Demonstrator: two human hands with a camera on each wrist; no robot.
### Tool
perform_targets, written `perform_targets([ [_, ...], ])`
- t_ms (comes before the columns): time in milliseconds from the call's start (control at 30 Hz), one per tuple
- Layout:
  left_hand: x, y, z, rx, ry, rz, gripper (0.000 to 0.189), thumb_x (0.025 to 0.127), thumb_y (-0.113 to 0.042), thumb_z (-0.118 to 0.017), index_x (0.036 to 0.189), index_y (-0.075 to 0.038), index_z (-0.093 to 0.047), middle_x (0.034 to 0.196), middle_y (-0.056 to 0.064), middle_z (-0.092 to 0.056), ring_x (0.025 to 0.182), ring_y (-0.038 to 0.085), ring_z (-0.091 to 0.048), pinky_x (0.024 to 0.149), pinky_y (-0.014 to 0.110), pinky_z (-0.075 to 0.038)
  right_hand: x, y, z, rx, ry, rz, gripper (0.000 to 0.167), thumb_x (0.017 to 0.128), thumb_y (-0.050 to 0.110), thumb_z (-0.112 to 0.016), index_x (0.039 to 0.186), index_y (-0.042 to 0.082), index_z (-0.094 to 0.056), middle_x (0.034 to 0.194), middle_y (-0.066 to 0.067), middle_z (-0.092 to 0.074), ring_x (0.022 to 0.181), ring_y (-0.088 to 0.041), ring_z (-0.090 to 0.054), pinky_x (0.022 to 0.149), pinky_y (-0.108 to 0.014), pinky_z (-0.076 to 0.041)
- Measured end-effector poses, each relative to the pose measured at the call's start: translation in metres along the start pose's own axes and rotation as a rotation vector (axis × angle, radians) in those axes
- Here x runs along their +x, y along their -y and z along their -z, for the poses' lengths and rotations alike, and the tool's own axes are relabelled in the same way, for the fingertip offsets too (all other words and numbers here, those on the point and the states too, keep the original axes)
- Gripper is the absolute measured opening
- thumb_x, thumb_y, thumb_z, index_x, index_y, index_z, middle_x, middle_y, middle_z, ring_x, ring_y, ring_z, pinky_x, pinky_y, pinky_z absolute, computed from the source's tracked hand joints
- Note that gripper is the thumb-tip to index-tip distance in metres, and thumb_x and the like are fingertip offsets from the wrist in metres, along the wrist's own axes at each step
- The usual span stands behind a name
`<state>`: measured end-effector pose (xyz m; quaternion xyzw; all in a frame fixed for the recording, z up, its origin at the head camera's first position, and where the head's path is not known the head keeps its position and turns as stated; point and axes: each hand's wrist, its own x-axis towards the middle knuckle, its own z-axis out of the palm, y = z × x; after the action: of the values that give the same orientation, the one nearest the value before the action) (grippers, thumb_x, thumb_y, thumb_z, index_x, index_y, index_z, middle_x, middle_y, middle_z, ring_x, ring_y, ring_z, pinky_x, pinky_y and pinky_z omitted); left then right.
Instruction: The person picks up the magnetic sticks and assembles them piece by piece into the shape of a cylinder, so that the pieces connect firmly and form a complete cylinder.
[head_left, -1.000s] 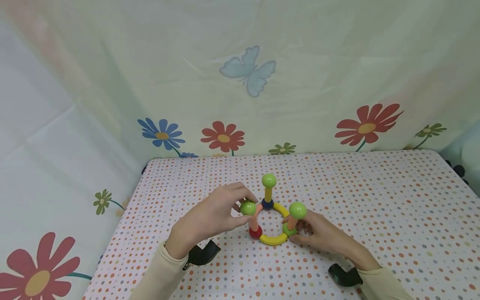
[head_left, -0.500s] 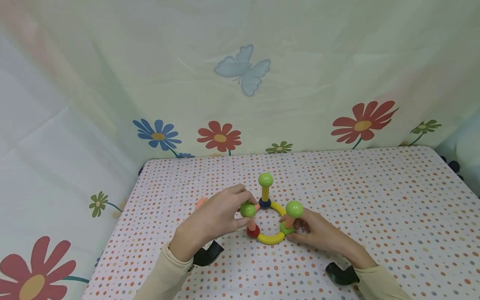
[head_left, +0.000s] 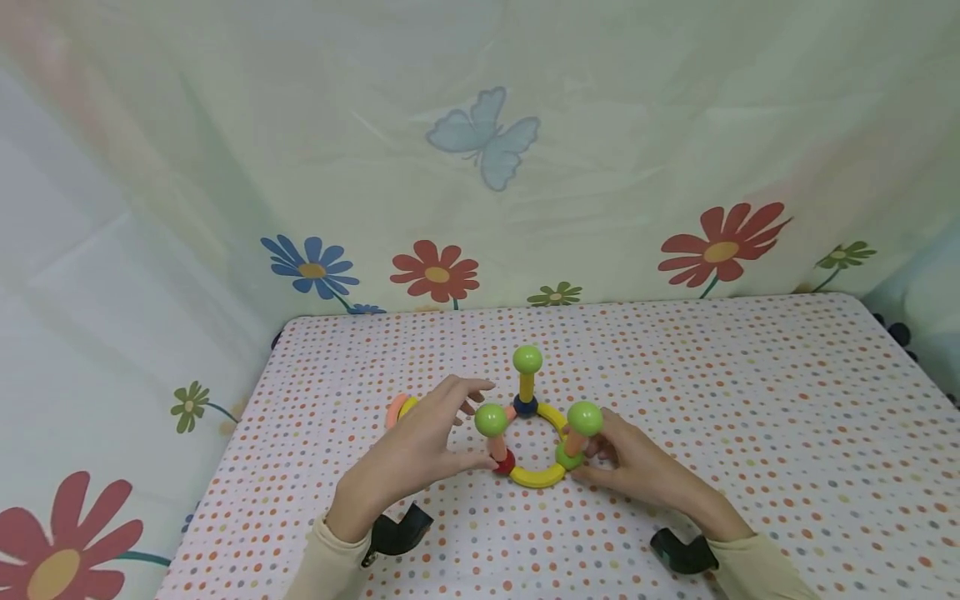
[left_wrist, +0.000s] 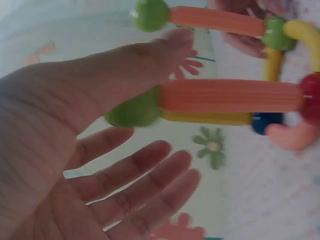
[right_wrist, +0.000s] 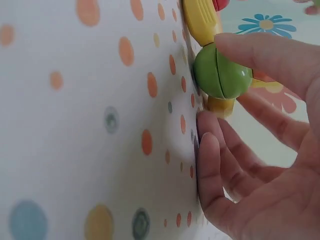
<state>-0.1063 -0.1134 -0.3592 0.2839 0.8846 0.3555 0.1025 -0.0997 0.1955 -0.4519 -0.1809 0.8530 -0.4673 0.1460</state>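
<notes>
On the dotted tabletop lies a ring of curved sticks, including a yellow curved stick (head_left: 537, 477), joined by a red ball (head_left: 504, 462), a dark blue ball (head_left: 526, 406) and a green ball (head_left: 568, 455). A straight stick rises from each joint, topped by a green ball: left (head_left: 491, 420), back (head_left: 528, 359) and right (head_left: 585, 418). My left hand (head_left: 420, 442) is spread around the left orange stick (left_wrist: 230, 96), fingers straight and apart from it. My right hand (head_left: 637, 467) pinches the lower green ball (right_wrist: 220, 72), thumb on its near side; the other fingertips are partly hidden.
Left of the ring, an orange curved piece (head_left: 396, 410) and a yellow curved piece (head_left: 408, 406) lie partly behind my left hand. A flowered curtain (head_left: 600, 167) hangs along the table's back edge. The dotted tabletop (head_left: 750, 400) extends to the right.
My left hand has let go of the left stick's top ball, spread its fingers and drawn slightly left. My right hand keeps its hold. The view has shifted slightly, uncovering the curved pieces at left.
</notes>
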Motion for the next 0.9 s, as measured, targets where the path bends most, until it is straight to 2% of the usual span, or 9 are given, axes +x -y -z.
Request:
perform_targets([
  [67, -0.003, 0.014, -0.009, -0.072, -0.013, 0.017, 0.074, 0.082, -0.019, -0.092, 0.144, -0.009, -0.053, 0.133, 0.001, -0.061, 0.116, 0.022, -0.061, 0.095, 0.042, -0.056, -0.002, 0.002, 0.0, -0.011, -0.017, -0.019, 0.049, 0.085, 0.016, -0.088, 0.123, 0.003, -0.059, 0.104, -0.006, -0.058, 0.087, -0.017, -0.056, 0.071, -0.026, -0.051],
  [133, -0.004, 0.028, -0.021, -0.136, -0.023, 0.008, 0.066, 0.082, -0.016, -0.092, 0.137, -0.008, -0.057, 0.129, 0.002, -0.062, 0.113, 0.026, -0.062, 0.095, 0.042, -0.056, -0.003, 0.003, 0.0, -0.012, -0.023, -0.018, 0.049, 0.085, 0.017, -0.088, 0.122, 0.003, -0.059, 0.107, -0.007, -0.057, 0.089, -0.018, -0.058, 0.073, -0.027, -0.053],
  [200, -0.004, 0.039, -0.034, -0.186, -0.045, -0.022, 0.056, 0.083, -0.013, -0.091, 0.13, -0.008, -0.059, 0.124, 0.003, -0.064, 0.111, 0.028, -0.064, 0.095, 0.04, -0.057, -0.003, 0.004, -0.001, -0.007, -0.021, -0.004, 0.044, 0.086, 0.018, -0.087, 0.119, 0.006, -0.06, 0.111, -0.008, -0.058, 0.091, -0.018, -0.06, 0.077, -0.028, -0.054],
  [300, -0.002, 0.05, -0.051, -0.218, -0.12, -0.087, 0.041, 0.085, -0.009, -0.088, 0.117, -0.007, -0.064, 0.113, 0.003, -0.066, 0.106, 0.025, -0.067, 0.092, 0.037, -0.059, -0.003, 0.005, -0.002, 0.013, -0.011, 0.014, 0.039, 0.089, 0.019, -0.085, 0.117, 0.008, -0.06, 0.115, -0.008, -0.06, 0.093, -0.018, -0.061, 0.078, -0.029, -0.054],
  [400, 0.001, 0.053, -0.062, -0.243, -0.188, -0.099, 0.03, 0.086, -0.005, -0.086, 0.11, -0.008, -0.068, 0.106, 0.002, -0.071, 0.101, 0.02, -0.07, 0.089, 0.035, -0.06, -0.003, 0.005, -0.003, 0.019, -0.015, 0.008, 0.031, 0.091, 0.016, -0.082, 0.114, 0.009, -0.061, 0.113, -0.007, -0.059, 0.092, -0.018, -0.06, 0.077, -0.029, -0.053],
  [467, 0.001, 0.053, -0.065, -0.255, -0.21, -0.088, 0.026, 0.087, -0.003, -0.085, 0.108, -0.007, -0.07, 0.103, 0.002, -0.073, 0.099, 0.019, -0.071, 0.089, 0.034, -0.06, -0.003, 0.005, -0.004, 0.016, -0.024, 0.008, 0.027, 0.093, 0.014, -0.08, 0.112, 0.011, -0.062, 0.11, -0.006, -0.059, 0.091, -0.016, -0.059, 0.077, -0.028, -0.053],
  [667, 0.001, 0.05, -0.068, -0.253, -0.22, -0.069, 0.026, 0.087, -0.003, -0.084, 0.109, -0.007, -0.072, 0.103, 0.002, -0.077, 0.098, 0.017, -0.073, 0.09, 0.032, -0.059, -0.001, 0.004, -0.006, 0.002, -0.041, 0.046, 0.013, 0.097, 0.014, -0.076, 0.104, 0.015, -0.065, 0.112, -0.002, -0.066, 0.091, -0.012, -0.062, 0.078, -0.028, -0.055],
  [900, 0.002, 0.049, -0.068, -0.265, -0.203, -0.07, 0.028, 0.086, -0.002, -0.085, 0.11, -0.007, -0.072, 0.104, 0.002, -0.076, 0.098, 0.014, -0.073, 0.089, 0.031, -0.06, -0.001, 0.004, -0.006, 0.006, -0.035, 0.037, 0.013, 0.097, 0.013, -0.076, 0.103, 0.016, -0.065, 0.114, -0.001, -0.069, 0.092, -0.013, -0.063, 0.078, -0.028, -0.055],
])
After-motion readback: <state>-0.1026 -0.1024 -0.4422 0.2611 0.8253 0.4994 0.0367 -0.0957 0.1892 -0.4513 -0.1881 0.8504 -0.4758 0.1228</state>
